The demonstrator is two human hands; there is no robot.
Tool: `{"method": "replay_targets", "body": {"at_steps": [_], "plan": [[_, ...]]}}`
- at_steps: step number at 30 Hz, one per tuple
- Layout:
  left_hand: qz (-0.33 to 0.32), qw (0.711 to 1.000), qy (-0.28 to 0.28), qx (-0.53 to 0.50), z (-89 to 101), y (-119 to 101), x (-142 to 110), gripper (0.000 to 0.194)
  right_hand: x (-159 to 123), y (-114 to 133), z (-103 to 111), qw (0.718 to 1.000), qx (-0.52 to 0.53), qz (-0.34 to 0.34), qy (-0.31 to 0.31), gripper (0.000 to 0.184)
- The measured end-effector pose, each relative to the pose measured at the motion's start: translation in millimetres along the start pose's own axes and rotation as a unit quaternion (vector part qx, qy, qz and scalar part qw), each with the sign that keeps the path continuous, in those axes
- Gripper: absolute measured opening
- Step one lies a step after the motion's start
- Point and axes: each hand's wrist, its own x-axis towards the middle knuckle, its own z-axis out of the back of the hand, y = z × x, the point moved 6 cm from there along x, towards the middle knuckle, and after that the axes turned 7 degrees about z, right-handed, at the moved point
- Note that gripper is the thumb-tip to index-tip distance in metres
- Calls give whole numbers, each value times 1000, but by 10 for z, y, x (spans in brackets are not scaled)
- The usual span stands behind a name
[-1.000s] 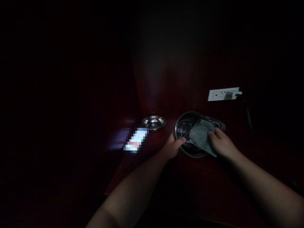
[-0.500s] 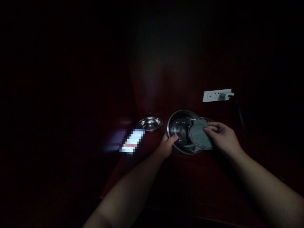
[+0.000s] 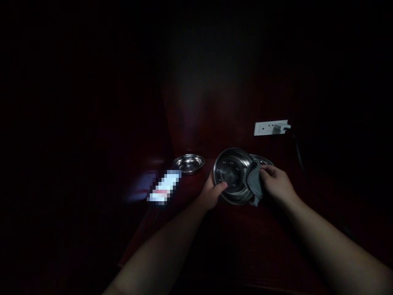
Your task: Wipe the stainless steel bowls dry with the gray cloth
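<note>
My left hand grips a shiny metal bowl by its left rim, thumb inside and the other fingers hidden behind it. The bowl is tilted, its opening turned toward me. A grey-green cloth with a patterned edge hangs over the bowl's right rim. My right hand is closed on this cloth at the bowl's right side; some of its fingers are hidden behind the cloth. Behind the bowl and cloth, part of another metal dish shows.
On the dark red tabletop, a smaller metal bowl stands at the back left. A lit phone, its screen blurred out, is in front of it. The wall behind carries a white socket with a plugged-in charger and hanging cable.
My right hand has moved the cloth from inside the bowl to its right rim, where it now folds over the edge. The bowl has turned slightly in my left hand; the view has shifted.
</note>
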Motion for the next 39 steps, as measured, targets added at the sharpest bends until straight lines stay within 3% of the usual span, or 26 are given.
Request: {"method": "replay_targets", "body": {"at_steps": [3, 9, 14, 18, 25, 31, 39], "plan": [[-27, 999, 29, 19, -50, -66, -16, 61, -52, 13, -77, 1000, 8, -20, 9, 26], [-62, 996, 69, 5, -134, -158, -49, 62, -70, -94, -205, 1000, 20, 10, 22, 27], [-45, 994, 103, -13, -193, -138, -55, 69, -38, -260, -199, 999, 10, 36, -39, 20], [-24, 995, 92, -26, -186, -110, -47, 70, -40, -320, -148, 997, -18, 3, -76, 22], [19, 997, 57, -46, -134, -65, -43, 61, -91, -53, -57, 990, -101, 39, -93, 31], [51, 992, 90, -67, -116, -19, -19, 66, -86, 115, -22, 989, -107, 75, -68, 31], [100, 988, 101, -66, -95, 25, -24, 57, -75, 194, 43, 981, -149, 109, -52, 28]]}}
